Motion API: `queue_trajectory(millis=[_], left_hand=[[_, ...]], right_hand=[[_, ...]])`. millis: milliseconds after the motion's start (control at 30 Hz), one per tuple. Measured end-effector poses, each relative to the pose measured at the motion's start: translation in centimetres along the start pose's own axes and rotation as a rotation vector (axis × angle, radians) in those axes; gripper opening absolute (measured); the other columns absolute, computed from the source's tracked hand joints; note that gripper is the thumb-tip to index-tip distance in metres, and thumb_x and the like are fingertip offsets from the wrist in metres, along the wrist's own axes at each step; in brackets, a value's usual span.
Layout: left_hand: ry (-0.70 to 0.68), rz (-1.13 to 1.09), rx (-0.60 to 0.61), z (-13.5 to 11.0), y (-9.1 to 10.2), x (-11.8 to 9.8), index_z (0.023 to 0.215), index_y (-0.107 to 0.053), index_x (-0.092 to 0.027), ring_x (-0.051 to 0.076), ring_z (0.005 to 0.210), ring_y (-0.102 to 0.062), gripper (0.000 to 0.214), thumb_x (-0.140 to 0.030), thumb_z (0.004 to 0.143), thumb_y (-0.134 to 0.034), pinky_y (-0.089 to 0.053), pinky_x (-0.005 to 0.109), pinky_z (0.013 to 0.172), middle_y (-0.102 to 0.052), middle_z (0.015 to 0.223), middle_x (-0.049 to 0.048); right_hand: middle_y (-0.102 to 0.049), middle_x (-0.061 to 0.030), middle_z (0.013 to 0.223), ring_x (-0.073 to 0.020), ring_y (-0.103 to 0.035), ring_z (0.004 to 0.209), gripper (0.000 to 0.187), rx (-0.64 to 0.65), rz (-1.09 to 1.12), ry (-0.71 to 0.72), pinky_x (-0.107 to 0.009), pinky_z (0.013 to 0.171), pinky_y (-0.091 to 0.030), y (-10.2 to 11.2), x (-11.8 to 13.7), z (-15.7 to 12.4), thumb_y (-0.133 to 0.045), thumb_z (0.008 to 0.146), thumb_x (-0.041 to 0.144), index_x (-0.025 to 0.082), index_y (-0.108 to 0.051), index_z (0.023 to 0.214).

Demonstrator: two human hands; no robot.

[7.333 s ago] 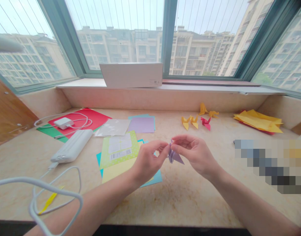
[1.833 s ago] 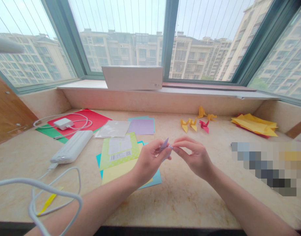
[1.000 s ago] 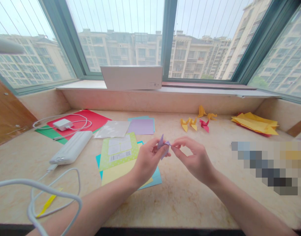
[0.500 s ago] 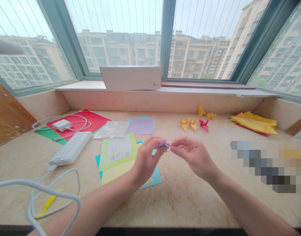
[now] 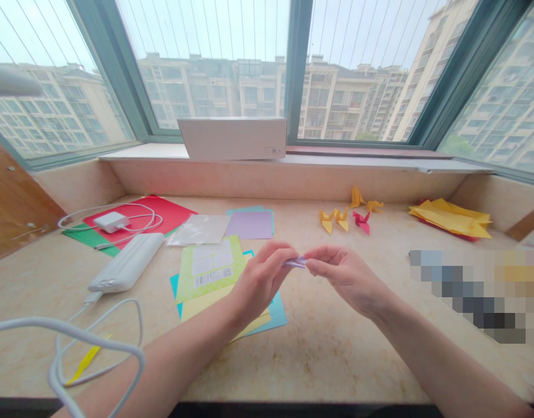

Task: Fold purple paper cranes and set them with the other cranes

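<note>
Both hands are up over the middle of the desk [image 5: 328, 360], holding one small piece of folded purple paper [image 5: 296, 263]. The left hand [image 5: 264, 276] has its grip closed tight on the left part, fingers on top and thumb tucked below. The right hand [image 5: 347, 277] has a narrow grip too, with its thumb and pointer finger pinching the right end. The fingertips of the two hands are very near each other, and they hide most of the paper's edges.

Under the left hand, a green packet [image 5: 212, 264] lies on pale yellow paper [image 5: 205, 307] and blue paper [image 5: 279, 313]. The corner of the blue paper pokes out past the left wrist. Behind the hands, near the back wall, sit four yellow paper cranes [image 5: 326, 222] and a red paper crane [image 5: 361, 222]. A purple square [image 5: 251, 225] lies to their left.

The right side is roomier. A wide stretch of desk top runs from the right hand to the yellow sheets [image 5: 452, 219], and another runs from the hands to the front edge. The left side is more crowded: a white power bank [image 5: 127, 264] lies there, and a thick white cable [image 5: 138, 341] loops across the view of the left arm. A patch at the far right is too blurred to tell.
</note>
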State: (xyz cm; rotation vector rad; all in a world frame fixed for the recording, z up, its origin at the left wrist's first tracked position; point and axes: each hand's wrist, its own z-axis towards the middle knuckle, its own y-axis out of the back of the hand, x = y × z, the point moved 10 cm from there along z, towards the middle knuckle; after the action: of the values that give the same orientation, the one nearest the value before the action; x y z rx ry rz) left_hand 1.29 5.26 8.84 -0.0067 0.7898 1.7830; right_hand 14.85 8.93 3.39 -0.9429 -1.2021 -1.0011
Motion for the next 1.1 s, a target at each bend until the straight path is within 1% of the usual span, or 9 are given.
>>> queue_trajectory(millis=[133, 300, 433, 500, 567, 700, 867, 967, 1100], left_hand=[[0.022, -0.018, -0.022, 0.1, -0.1, 0.2, 0.103, -0.061, -0.019, 0.015, 0.089, -0.063, 0.008, -0.020, 0.097, -0.056, -0.053, 0.027, 0.079, -0.063, 0.099, 0.0062], [0.069, -0.053, -0.014, 0.0, -0.4, 0.4, 0.101, -0.061, -0.018, 0.015, 0.088, -0.063, 0.007, -0.019, 0.095, -0.060, -0.052, 0.026, 0.079, -0.064, 0.097, 0.0060], [0.118, -0.080, -0.016, 0.0, -0.4, 0.8, 0.098, -0.062, -0.018, 0.015, 0.085, -0.062, 0.005, -0.020, 0.095, -0.059, -0.051, 0.026, 0.078, -0.065, 0.094, 0.0053], [0.141, -0.092, -0.018, 0.0, -0.4, 1.0, 0.096, -0.062, -0.018, 0.015, 0.085, -0.062, 0.005, -0.021, 0.095, -0.059, -0.050, 0.026, 0.078, -0.065, 0.093, 0.0049], [0.164, -0.095, -0.015, -0.1, -0.4, 1.1, 0.095, -0.063, -0.018, 0.016, 0.085, -0.062, 0.006, -0.022, 0.095, -0.058, -0.049, 0.026, 0.078, -0.065, 0.092, 0.0049], [0.197, -0.104, 0.000, -0.1, -0.6, 1.3, 0.094, -0.064, -0.018, 0.016, 0.083, -0.061, 0.011, -0.026, 0.096, -0.057, -0.049, 0.026, 0.077, -0.065, 0.091, 0.0049], [0.272, -0.144, -0.012, -0.4, -1.0, 2.0, 0.088, -0.064, -0.017, 0.016, 0.078, -0.061, 0.017, -0.030, 0.096, -0.056, -0.049, 0.027, 0.074, -0.065, 0.084, 0.0040], [0.329, -0.197, -0.012, -0.8, -1.5, 2.6, 0.089, -0.065, -0.017, 0.016, 0.077, -0.063, 0.018, -0.031, 0.096, -0.057, -0.050, 0.028, 0.073, -0.066, 0.083, 0.0041], [0.389, -0.276, -0.027, -1.3, -1.8, 3.0, 0.093, -0.066, -0.017, 0.017, 0.080, -0.066, 0.016, -0.031, 0.096, -0.059, -0.051, 0.029, 0.074, -0.070, 0.086, 0.0055]], right_hand=[[-0.077, -0.0030, 0.083, -0.0156, -0.068, 0.075, 0.022, -0.038, 0.026, 0.024, -0.031, 0.073, -0.055, 0.5, 0.1, 0.1, -0.084, 0.072, 0.038, 0.021, -0.076, 0.085], [-0.078, -0.0030, 0.087, -0.0170, -0.071, 0.080, 0.027, -0.073, 0.021, 0.076, -0.032, 0.075, -0.057, 0.9, 0.4, 0.1, -0.085, 0.071, 0.036, 0.023, -0.075, 0.092], [-0.077, -0.0019, 0.083, -0.0168, -0.071, 0.078, 0.019, -0.086, -0.055, 0.140, -0.033, 0.076, -0.058, 0.8, 1.0, -0.1, -0.083, 0.074, 0.035, 0.023, -0.075, 0.086], [-0.076, -0.0027, 0.082, -0.0178, -0.070, 0.077, 0.015, -0.097, -0.140, 0.193, -0.035, 0.076, -0.058, 0.6, 1.4, -0.3, -0.080, 0.078, 0.036, 0.023, -0.076, 0.085], [-0.075, -0.0035, 0.083, -0.0191, -0.069, 0.079, 0.013, -0.114, -0.218, 0.274, -0.036, 0.077, -0.057, 0.5, 2.0, -0.5, -0.078, 0.080, 0.035, 0.023, -0.076, 0.084], [-0.073, -0.0045, 0.088, -0.0205, -0.067, 0.085, 0.006, -0.132, -0.275, 0.403, -0.037, 0.079, -0.055, 0.4, 3.2, -1.0, -0.074, 0.084, 0.030, 0.024, -0.076, 0.084], [-0.071, -0.0034, 0.087, -0.0183, -0.066, 0.083, 0.005, -0.122, -0.337, 0.444, -0.033, 0.076, -0.053, -0.2, 3.9, -1.4, -0.071, 0.087, 0.025, 0.023, -0.074, 0.083], [-0.070, -0.0028, 0.087, -0.0175, -0.065, 0.083, 0.005, -0.114, -0.358, 0.446, -0.032, 0.076, -0.053, -0.5, 4.1, -1.5, -0.070, 0.087, 0.023, 0.022, -0.073, 0.083], [-0.071, -0.0028, 0.088, -0.0177, -0.066, 0.085, 0.005, -0.137, -0.339, 0.458, -0.032, 0.079, -0.053, -0.4, 4.0, -1.6, -0.070, 0.087, 0.022, 0.022, -0.073, 0.083]])
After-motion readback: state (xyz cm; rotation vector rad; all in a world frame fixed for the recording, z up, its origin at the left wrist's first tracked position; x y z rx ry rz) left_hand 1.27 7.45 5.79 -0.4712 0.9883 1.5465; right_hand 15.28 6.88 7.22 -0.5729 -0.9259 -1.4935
